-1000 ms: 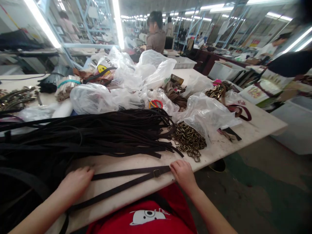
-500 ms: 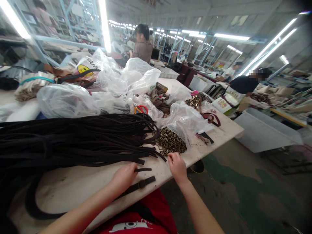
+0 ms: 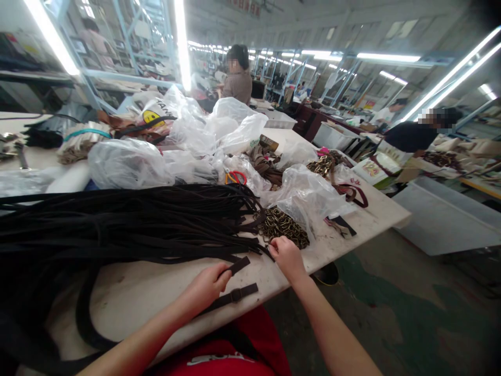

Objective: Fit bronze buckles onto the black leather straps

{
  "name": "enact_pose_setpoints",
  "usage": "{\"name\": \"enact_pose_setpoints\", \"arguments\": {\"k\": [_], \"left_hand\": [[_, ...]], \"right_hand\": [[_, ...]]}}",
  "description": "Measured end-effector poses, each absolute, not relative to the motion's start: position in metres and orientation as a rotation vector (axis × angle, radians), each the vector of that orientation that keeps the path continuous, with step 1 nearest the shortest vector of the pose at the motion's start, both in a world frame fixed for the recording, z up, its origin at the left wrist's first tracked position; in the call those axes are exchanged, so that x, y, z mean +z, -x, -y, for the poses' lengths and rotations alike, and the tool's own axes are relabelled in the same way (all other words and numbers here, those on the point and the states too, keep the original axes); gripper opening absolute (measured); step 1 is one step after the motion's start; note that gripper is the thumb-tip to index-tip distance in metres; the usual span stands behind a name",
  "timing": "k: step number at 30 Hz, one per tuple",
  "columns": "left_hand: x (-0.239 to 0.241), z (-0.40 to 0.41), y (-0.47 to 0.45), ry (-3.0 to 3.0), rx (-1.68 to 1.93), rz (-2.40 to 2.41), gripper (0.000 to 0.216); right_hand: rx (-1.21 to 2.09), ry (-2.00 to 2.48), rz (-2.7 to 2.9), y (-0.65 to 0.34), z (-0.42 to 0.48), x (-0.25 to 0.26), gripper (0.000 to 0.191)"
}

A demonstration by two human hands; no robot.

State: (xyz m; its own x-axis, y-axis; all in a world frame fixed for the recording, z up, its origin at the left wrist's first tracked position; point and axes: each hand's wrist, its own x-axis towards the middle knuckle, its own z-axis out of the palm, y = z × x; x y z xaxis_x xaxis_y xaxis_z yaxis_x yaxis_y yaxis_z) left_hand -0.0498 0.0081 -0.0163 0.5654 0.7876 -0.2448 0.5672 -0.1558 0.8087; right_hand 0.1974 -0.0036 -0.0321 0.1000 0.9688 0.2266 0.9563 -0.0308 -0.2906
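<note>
The pale surface stood in a workshop under tube lights, its far half crowded with clear bags. A pale bundle tied with a teal band lay on the far left, and scissors with red and orange handles lay among the bags. Across the middle, to your left, ran a heap of dark straps, their cut ends pointing right toward a pile of brass buckles.

Your left hand was closed, pinching a strap end between thumb and fingers; its tip projected to the right, above the surface's near edge. Beneath that hand lay a second strap, threaded through a buckle.

Your right hand was at the near side of the pile, fingertips drawn together. Whether they gripped a buckle could not be determined.

Beyond the surface's right end stood a translucent bin; behind it, a person in a dark top leaned over other work.
</note>
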Motion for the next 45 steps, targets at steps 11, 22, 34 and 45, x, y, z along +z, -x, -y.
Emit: {"name": "enact_pose_setpoints", "arguments": {"k": [11,22,34,45], "left_hand": [[0.0,-0.006,0.044,-1.293,0.529,-0.986,0.031],[-0.019,-0.011,0.054,-1.408,0.515,-1.048,0.024],[-0.021,-0.004,0.05,-1.476,0.523,-1.137,0.024],[-0.013,-0.012,0.079,-1.528,0.211,-0.96,0.031]], "right_hand": [[1.524,1.173,0.767,-0.095,0.044,-0.023,0.023],[1.34,1.35,0.948,-0.099,0.042,-0.022,0.033],[1.418,1.288,0.818,-0.086,0.041,-0.021,0.022],[1.545,1.24,0.547,-0.111,0.04,-0.02,0.035]]}}
